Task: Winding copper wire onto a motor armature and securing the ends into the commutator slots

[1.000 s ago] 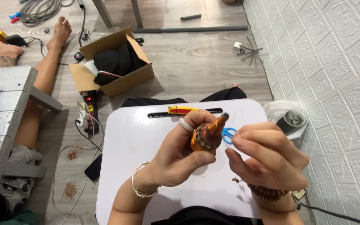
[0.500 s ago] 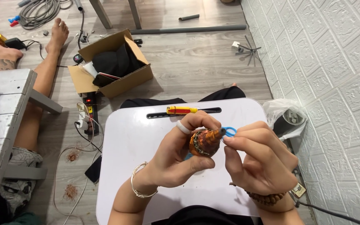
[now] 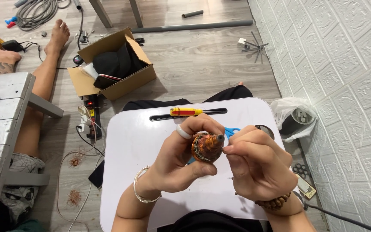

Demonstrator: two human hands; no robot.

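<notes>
My left hand (image 3: 181,161) gripped the copper-wound motor rotor (image 3: 206,147) above the white counter (image 3: 129,172), fingers wrapped tight around it. My right hand (image 3: 254,165) pinched its shaft end between thumb and forefinger, beside the blue-handled tool (image 3: 232,130).

I look down on a grey wood-plank floor (image 3: 202,56) under even light. To my right runs a white wall (image 3: 336,64) of embossed brick-pattern panels. A white desk (image 3: 129,141) with rounded corners fills the lower middle, with a slot along its far edge. Beyond it an open cardboard box (image 3: 112,64) sits on the floor, dark things inside. A grey pipe (image 3: 192,26) lies farther off, coiled cable (image 3: 35,13) at top left. A grey bench (image 3: 3,107) stands at left, over another person's legs (image 3: 44,77). A white plastic bag (image 3: 295,116) rests by the wall.
</notes>
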